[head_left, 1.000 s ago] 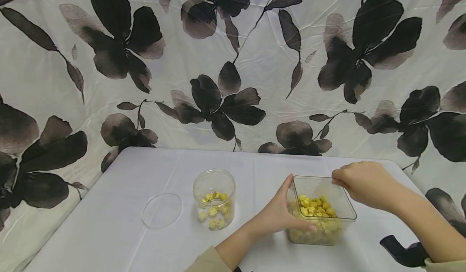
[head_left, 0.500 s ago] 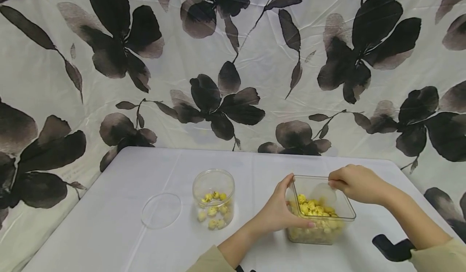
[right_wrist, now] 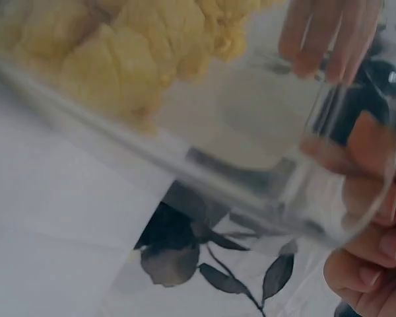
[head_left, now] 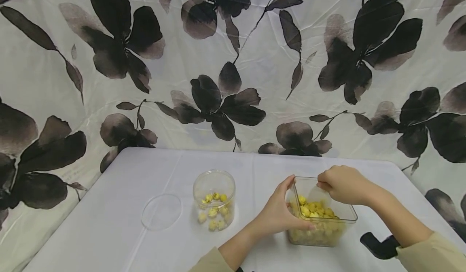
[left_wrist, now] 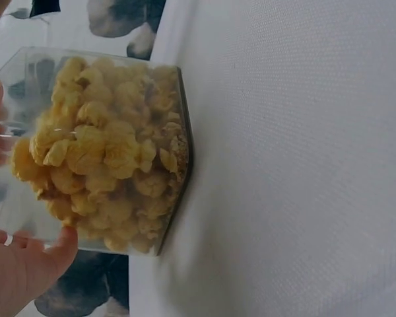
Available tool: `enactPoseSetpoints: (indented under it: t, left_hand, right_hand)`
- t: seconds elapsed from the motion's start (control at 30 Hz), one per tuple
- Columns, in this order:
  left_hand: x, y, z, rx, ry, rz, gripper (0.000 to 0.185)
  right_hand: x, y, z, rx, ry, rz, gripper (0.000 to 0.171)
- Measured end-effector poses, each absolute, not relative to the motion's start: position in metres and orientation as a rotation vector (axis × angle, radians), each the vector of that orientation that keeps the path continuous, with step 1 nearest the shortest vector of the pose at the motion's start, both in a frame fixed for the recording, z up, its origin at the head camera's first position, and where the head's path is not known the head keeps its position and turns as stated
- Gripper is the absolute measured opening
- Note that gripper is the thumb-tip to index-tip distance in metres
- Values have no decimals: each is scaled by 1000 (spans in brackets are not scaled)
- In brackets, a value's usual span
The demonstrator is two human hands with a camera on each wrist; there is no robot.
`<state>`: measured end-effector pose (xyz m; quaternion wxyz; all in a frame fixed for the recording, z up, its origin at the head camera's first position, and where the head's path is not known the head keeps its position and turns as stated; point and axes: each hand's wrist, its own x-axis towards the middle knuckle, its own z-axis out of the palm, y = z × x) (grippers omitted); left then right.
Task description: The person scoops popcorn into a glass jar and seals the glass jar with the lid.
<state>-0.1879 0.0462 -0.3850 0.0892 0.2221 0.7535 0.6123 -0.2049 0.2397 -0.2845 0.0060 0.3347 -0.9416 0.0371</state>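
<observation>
A clear square container (head_left: 347,216), partly filled with yellow popcorn (head_left: 316,210), stands on the table at the right. My left hand (head_left: 278,213) grips it from its left side, thumb across the front and fingers round the back corner. At the far right of its rim, my right hand (head_left: 346,185) has its fingers curled over the opening and pinches a pale translucent spoon (right_wrist: 261,122), whose rounded end is inside above the popcorn. The spoon's handle is mostly hidden by the fingers. In the left wrist view, popcorn (left_wrist: 99,152) shows through the container's wall.
A round clear jar (head_left: 214,187) with some popcorn in it stands left of the square container. Beside it lies a clear round lid (head_left: 161,212) on the white-covered table (head_left: 109,207). A floral cloth (head_left: 255,81) hangs behind the table.
My right hand has moved left along the container's back rim, bringing the spoon further in over the popcorn. The left hand keeps its grip; jar and lid have stayed put.
</observation>
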Motion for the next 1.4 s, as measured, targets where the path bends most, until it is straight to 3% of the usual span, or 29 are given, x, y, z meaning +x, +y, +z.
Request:
enactPoseSetpoints:
  t: [0.77,1.4]
  left_hand:
    - [-190,46,-383,645,2250,1825,114]
    - [-191,46,-386,669,2223,1833,114]
  right_hand:
    - [-213,269,-286,1013,-3117,741,22]
    - [-218,271,-285,980,-3163,1012,26]
